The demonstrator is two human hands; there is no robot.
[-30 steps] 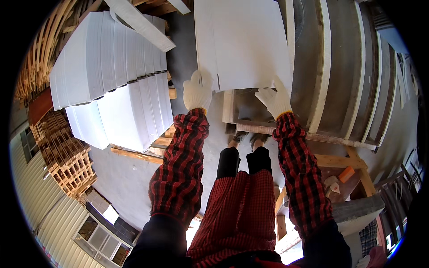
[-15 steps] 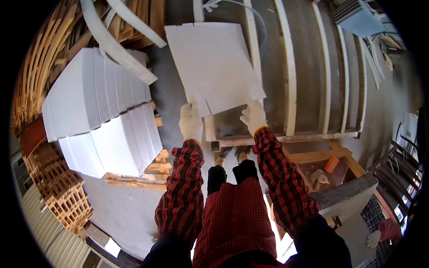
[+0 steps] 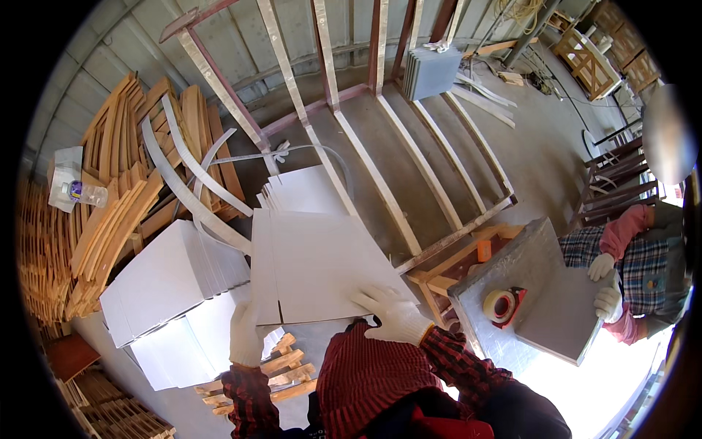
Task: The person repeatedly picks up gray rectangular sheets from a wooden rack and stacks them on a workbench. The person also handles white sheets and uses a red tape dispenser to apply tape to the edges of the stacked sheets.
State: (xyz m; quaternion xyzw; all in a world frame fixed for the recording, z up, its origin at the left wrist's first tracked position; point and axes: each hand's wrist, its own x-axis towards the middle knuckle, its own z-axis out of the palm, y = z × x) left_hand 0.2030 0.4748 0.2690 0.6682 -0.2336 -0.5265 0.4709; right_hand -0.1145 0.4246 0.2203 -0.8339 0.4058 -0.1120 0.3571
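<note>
A flat white cardboard sheet (image 3: 329,256) with slits along its edges lies before my body. My left hand (image 3: 247,333), in a white knitted glove, grips its near left edge, fingers partly hidden. My right hand (image 3: 393,314), gloved the same way, holds the near right edge, with fingers on top and the thumb beneath. Just beyond the sheet, another white cardboard piece (image 3: 303,186) with cut flaps rests against the slatted rack (image 3: 380,190).
At left, white cardboard stacks (image 3: 175,271) sit on a wooden pallet (image 3: 292,373). Curved strips (image 3: 172,175) and timber (image 3: 124,219) lie beyond. At right, a co-worker's gloved hands (image 3: 605,300) touch a white carton (image 3: 559,314) on a workbench (image 3: 475,293) with a red tape dispenser (image 3: 504,306).
The view has swung rightward and up. Both hands have drawn the cardboard sheet closer to my body, and my right hand now lies farther over its surface. The co-worker and workbench show more fully.
</note>
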